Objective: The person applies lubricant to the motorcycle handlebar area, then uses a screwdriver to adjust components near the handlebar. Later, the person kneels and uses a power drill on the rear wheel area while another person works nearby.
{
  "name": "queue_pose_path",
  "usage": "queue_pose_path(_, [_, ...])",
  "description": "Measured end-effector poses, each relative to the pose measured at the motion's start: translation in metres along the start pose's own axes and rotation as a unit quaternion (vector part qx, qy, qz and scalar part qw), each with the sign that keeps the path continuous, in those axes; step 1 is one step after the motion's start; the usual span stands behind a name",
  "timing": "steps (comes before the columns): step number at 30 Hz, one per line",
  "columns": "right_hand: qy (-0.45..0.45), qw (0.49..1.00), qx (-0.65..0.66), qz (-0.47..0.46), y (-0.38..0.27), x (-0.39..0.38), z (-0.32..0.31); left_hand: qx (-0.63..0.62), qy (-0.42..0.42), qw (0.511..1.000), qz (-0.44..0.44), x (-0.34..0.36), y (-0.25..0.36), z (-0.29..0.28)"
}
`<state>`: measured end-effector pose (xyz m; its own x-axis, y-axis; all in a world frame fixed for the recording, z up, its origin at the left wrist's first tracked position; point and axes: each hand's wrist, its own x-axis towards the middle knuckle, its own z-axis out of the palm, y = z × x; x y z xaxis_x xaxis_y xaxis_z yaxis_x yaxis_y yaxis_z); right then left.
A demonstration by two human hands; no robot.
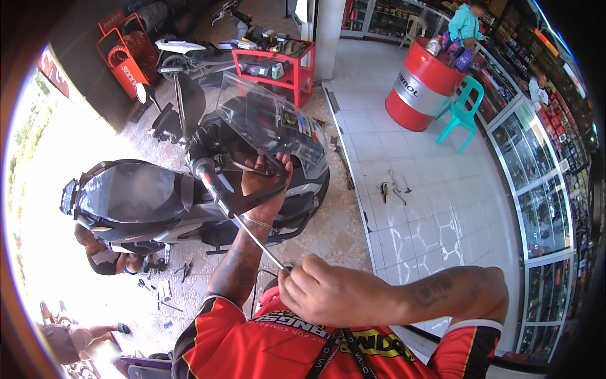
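A dark scooter stands crosswise in front of me, its handlebar grip pointing toward me. My left hand is wrapped round a black curved lever guard beside the grip, fingers curled up behind it. My right hand, closed in front of my chest, holds the near end of a long thin metal-shafted tool. The shaft slants up and left, its far tip at the outer end of the handlebar. My fingers hide the tool's handle, so its exact kind does not show.
A person crouches beyond the scooter's left side, near loose tools on the floor. Behind are a red tool cart and a parked motorcycle. To the right stand a red-and-silver drum, a teal chair and glass display cases.
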<state>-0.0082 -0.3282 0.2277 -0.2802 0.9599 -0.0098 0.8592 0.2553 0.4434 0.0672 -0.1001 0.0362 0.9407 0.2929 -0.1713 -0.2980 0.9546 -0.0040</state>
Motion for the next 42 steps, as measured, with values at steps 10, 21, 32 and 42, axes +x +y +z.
queue_pose_path(10, [-0.142,0.975,-0.155,0.066,-0.006,0.02,-0.012,-0.035,-0.059,0.996,-0.064,0.025,0.004,-0.005])
queue_pose_path(21, [-0.05,0.983,-0.136,0.112,-0.015,0.015,0.002,-0.108,-0.146,0.97,-0.165,0.029,0.006,0.0])
queue_pose_path(32, [0.24,0.955,-0.093,0.145,-0.018,0.015,0.037,-0.106,-0.148,0.968,-0.175,0.032,0.007,-0.005])
queue_pose_path(42, [0.318,0.922,-0.068,0.21,-0.028,0.019,0.052,-0.118,-0.104,0.969,-0.191,0.033,0.01,-0.007])
